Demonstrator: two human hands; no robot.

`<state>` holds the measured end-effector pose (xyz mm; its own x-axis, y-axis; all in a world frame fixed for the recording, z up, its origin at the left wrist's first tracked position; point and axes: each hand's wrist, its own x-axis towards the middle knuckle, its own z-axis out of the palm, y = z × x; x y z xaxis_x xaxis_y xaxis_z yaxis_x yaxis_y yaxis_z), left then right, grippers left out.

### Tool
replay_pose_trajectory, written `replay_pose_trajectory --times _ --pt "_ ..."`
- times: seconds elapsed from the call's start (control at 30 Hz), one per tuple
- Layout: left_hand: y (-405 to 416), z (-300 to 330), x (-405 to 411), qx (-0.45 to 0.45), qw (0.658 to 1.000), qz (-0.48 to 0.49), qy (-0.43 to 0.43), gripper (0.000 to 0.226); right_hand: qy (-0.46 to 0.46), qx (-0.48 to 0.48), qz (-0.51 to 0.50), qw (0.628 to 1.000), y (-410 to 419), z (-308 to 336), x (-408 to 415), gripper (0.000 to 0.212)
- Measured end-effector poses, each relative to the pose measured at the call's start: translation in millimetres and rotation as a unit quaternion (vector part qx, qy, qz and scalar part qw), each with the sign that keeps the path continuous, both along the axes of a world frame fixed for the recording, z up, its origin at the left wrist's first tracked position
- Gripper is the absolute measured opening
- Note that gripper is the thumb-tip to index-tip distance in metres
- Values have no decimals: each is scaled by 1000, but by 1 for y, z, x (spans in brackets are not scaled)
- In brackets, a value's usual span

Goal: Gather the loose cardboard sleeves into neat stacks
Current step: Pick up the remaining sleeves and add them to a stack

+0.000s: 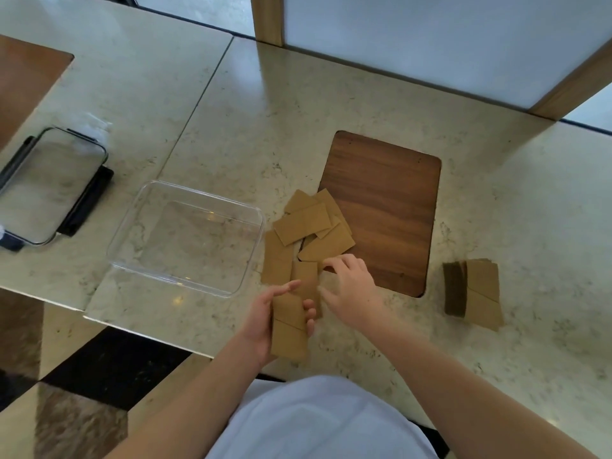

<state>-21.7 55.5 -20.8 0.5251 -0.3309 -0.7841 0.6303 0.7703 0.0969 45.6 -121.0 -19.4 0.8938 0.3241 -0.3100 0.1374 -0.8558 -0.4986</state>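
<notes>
- A pale speckled stone surface [364,104] carries a clear square plastic tub [185,238] at left and an inset brown wooden panel [390,210] at right.
- Loose tan cardboard sleeves [311,226] lie scattered between them; a finished stack of sleeves [477,293] sits well apart, far right.
- Collecting seems midway: the left hand [261,323] is clenched round a small bundle of sleeves [289,326], upright in the palm.
- The right hand [351,286] hovers released, fingers spread over the nearest sleeve; next it likely needs to pinch one and square it onto the bundle.

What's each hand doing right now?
Left hand: closed on a small stack of cardboard sleeves.
Right hand: open, empty, fingers reaching into the loose sleeves.
</notes>
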Motion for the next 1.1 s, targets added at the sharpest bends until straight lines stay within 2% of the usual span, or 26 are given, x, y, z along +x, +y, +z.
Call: replay_pose_trajectory --times 0.07,0.1,0.23,0.3,0.4,0.57,0.63,0.73,0.77,0.83,0.9,0.97,1.0,1.07,1.1 --pt "8 1 -5 -24 999 18 -15 51 27 -83 53 995 14 -16 2 73" --pt "11 0 -8 -35 999 33 -14 53 19 -107 71 992 20 -22 2 77" --pt "18 -10 -19 -20 997 74 11 59 -23 -140 76 987 35 -27 0 59" --pt "23 -12 -23 8 997 71 19 56 -23 -144 81 986 41 -25 0 64" --pt "27 -12 -26 31 996 74 32 55 -19 -147 101 984 41 -22 4 87" --pt "30 -5 -26 39 997 64 16 56 -24 -160 134 978 42 -16 14 76" --pt "30 -1 -25 42 997 56 11 53 21 -123 113 986 40 -12 18 60" --pt "28 7 -22 34 999 36 -10 42 199 25 30 979 28 3 22 41" --pt "28 8 -21 28 999 28 -22 39 222 61 5 973 21 11 22 36" --pt "25 11 -20 19 999 11 -45 35 183 100 -21 978 5 31 18 26" --pt "19 14 -17 24 998 4 -54 34 96 136 -47 985 -6 50 8 19" --pt "11 17 -11 71 996 3 -49 32 19 156 -64 985 -9 65 -6 21" --pt "8 18 -7 124 991 -2 -50 30 -5 147 -69 987 -7 71 -11 21" --pt "0 22 3 278 956 -41 -84 26 1 107 -84 991 -3 76 -16 7" --pt "-3 25 6 346 929 -63 -113 25 27 85 -94 992 1 77 -16 9"
